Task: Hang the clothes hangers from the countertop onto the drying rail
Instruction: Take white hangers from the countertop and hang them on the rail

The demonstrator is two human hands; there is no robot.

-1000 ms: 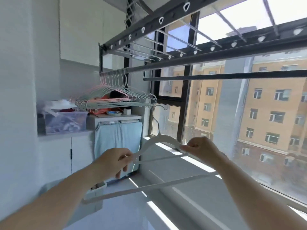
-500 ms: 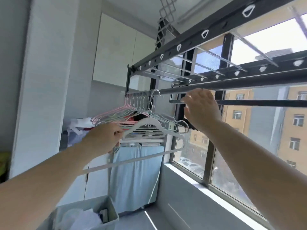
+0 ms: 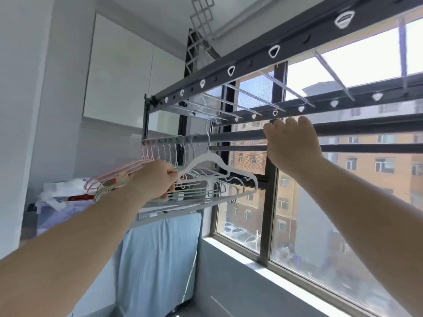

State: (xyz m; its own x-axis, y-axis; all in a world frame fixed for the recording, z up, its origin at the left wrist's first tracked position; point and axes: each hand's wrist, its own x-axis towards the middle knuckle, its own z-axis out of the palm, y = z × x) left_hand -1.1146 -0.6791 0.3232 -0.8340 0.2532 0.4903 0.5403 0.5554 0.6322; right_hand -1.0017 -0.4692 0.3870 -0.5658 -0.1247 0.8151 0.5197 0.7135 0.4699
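A white clothes hanger (image 3: 219, 164) is held up beside the dark drying rail (image 3: 238, 136); its thin hook rises just above and in front of the rail. My left hand (image 3: 155, 179) grips the hanger's left shoulder. My right hand (image 3: 290, 143) is raised to the rail right of the hook, fingers curled over the bar. Several pink and pale green hangers (image 3: 160, 154) hang bunched at the rail's left end, behind the white one.
The overhead rack frame (image 3: 229, 72) with hanger holes spans above. A large window (image 3: 320, 202) fills the right side. A blue cloth (image 3: 160, 259) hangs below a countertop (image 3: 146, 216) with a heap of white things (image 3: 64, 191) at left.
The white hanger has been lifted from waist height up to the rail. My right hand let go of it and now grips the rail. The view tilted upward.
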